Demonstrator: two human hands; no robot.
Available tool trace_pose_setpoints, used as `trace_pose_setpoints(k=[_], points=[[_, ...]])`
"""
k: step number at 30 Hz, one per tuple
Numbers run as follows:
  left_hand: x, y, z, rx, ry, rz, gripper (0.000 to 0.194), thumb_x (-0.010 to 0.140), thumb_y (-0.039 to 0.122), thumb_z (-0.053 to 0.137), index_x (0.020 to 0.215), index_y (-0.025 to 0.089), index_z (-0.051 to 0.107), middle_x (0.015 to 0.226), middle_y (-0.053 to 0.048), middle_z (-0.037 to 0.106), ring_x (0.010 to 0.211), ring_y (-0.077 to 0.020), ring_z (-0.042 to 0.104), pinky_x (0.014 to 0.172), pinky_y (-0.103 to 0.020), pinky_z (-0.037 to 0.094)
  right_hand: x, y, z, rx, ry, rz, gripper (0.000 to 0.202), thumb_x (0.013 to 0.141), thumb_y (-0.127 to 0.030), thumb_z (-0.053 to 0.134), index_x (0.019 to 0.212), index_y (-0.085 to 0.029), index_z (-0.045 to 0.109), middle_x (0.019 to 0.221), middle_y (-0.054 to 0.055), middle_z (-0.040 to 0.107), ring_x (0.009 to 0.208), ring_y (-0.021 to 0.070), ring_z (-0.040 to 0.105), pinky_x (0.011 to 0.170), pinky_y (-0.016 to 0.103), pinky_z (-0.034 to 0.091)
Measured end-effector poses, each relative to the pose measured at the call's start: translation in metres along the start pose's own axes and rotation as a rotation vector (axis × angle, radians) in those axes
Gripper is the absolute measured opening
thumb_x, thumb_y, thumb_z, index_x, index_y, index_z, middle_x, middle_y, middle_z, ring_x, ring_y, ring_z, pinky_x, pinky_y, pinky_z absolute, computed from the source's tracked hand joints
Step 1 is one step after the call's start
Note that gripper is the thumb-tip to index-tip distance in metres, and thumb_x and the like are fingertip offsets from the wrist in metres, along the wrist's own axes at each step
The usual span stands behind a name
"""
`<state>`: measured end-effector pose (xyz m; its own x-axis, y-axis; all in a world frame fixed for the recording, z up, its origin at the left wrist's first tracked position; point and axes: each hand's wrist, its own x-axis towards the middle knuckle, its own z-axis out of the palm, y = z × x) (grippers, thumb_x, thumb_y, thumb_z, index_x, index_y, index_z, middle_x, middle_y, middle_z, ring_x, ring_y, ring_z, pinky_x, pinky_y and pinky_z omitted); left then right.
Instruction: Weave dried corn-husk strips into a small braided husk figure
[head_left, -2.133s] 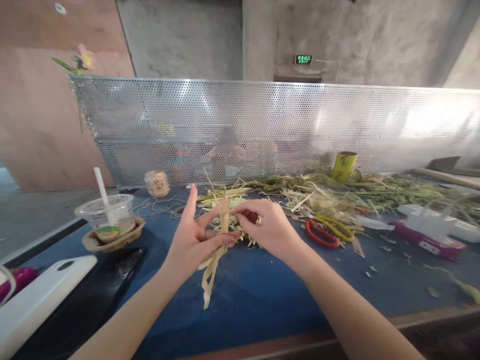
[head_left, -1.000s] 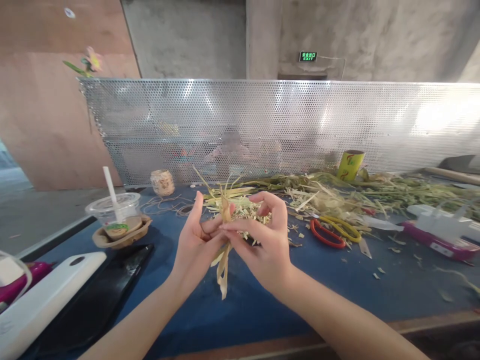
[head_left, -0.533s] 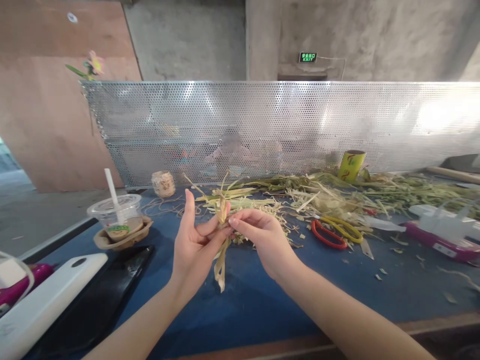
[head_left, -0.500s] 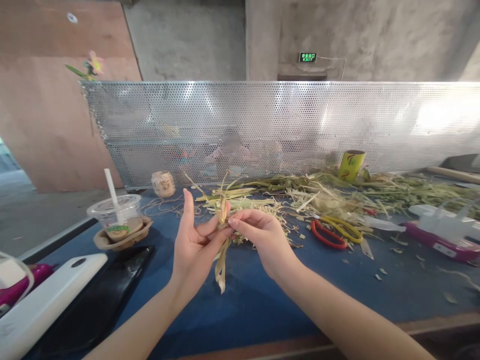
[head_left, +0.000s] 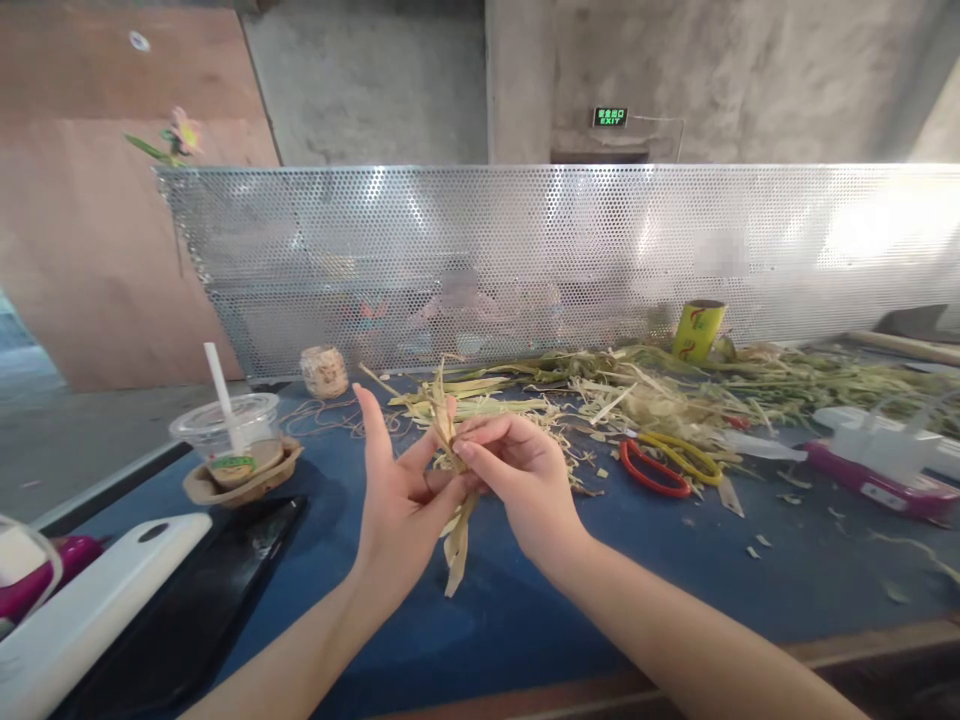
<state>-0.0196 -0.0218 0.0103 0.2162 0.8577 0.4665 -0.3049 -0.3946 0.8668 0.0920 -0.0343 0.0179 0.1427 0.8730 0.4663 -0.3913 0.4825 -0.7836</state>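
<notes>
Between my two hands is a small bundle of dried, straw-coloured leaf strips (head_left: 457, 560), one end pointing up and the loose tails hanging below. My left hand (head_left: 401, 490) pinches the bundle from the left with its fingers, thumb sticking up. From the right, my right hand (head_left: 521, 475) pinches the same bundle near its middle with thumb and forefinger. The exact spot where the fingertips meet is partly hidden. Behind the hands, a heap of pale shredded strips (head_left: 540, 415) lies on the blue table (head_left: 547, 620).
Right of the hands lie scissors with red and yellow handles (head_left: 656, 470). A purple power strip (head_left: 877, 485) with white plugs sits at far right. To the left are a plastic cup (head_left: 232, 430), a black tablet (head_left: 195, 600) and a twine ball (head_left: 324, 372). Behind stands a perforated metal screen (head_left: 510, 260).
The bundle's top now leans left and its tails swing slightly right. My right hand's fingertips have shifted a little on it, and both hands stay close together.
</notes>
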Motion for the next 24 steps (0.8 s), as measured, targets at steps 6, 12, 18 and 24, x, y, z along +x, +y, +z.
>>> trace_pose_setpoints(k=[6,12,18,24], points=[[-0.004,-0.006,0.001,0.01,-0.021,-0.007,0.109,0.075,0.02,0.068,0.139,0.04,-0.017,0.132,-0.009,0.053,0.09,-0.0149,0.068,0.073,-0.024,0.057,0.0,-0.006,0.001,0.042,-0.066,0.069,0.015,0.065,-0.02,0.07,0.062,-0.018,0.056,0.075,-0.002,0.063,0.057,0.0085,0.062,0.048,0.019,0.048],[-0.002,0.008,-0.006,0.126,-0.077,-0.028,0.112,0.069,0.022,0.074,0.142,0.033,-0.011,0.125,-0.01,0.059,0.093,-0.018,0.067,0.08,-0.03,0.055,0.006,-0.004,-0.006,0.014,-0.11,0.077,0.016,0.068,-0.024,0.07,0.065,-0.019,0.055,0.066,-0.001,0.064,0.059,0.0113,0.065,0.057,0.024,0.054],[0.0,0.025,-0.006,0.142,0.1,0.014,0.104,0.069,0.023,0.073,0.144,0.031,0.002,0.095,-0.005,0.073,0.074,-0.0161,0.069,0.065,-0.027,0.057,0.007,-0.008,-0.007,-0.074,-0.197,0.034,0.013,0.068,-0.019,0.067,0.065,-0.018,0.055,0.064,-0.002,0.062,0.056,0.0101,0.062,0.055,0.024,0.053],[0.004,0.024,-0.003,-0.008,0.13,-0.068,0.1,0.07,0.018,0.07,0.145,0.018,0.004,0.065,0.002,0.072,0.03,-0.0044,0.045,0.05,-0.023,0.052,0.006,-0.019,-0.014,-0.366,-0.325,-0.08,0.011,0.075,-0.016,0.059,0.067,-0.018,0.052,0.074,0.001,0.061,0.058,0.0088,0.059,0.052,0.022,0.047]])
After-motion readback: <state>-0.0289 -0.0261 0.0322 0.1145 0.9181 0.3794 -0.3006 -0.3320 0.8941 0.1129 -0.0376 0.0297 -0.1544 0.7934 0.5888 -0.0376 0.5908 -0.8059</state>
